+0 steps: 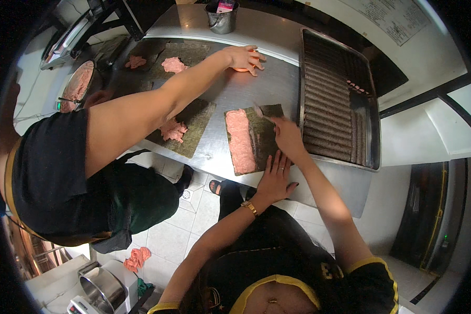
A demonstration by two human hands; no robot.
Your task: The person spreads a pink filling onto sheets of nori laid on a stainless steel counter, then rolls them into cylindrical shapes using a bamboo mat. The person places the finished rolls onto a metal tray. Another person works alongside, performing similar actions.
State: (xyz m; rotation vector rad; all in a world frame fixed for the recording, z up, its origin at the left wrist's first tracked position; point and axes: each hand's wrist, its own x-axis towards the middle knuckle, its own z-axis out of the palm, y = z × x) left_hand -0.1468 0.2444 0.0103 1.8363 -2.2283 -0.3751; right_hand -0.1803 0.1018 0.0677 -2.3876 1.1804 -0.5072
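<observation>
Before me on the metal table lies a dark green seaweed sheet [269, 138], with a thick strip of pink paste [240, 141] spread along its left side. My left hand [273, 179] rests with fingers stretched over the sheet's near right edge. Above the sheet's right part, my right hand [288, 137] is closed on a small flat-bladed tool [258, 110], slightly smeared by motion; its handle is mostly hidden in the fingers. A smeared trace of paste marks the sheet beside the strip.
At the left a co-worker reaches across, a hand [247, 58] on something orange. Other seaweed sheets carry pink lumps [173, 131]. A bowl of pink paste [78, 86] stands far left. On the right, a metal tray [378, 141] holds rows of dark rolls. A metal bucket [221, 22] stands behind.
</observation>
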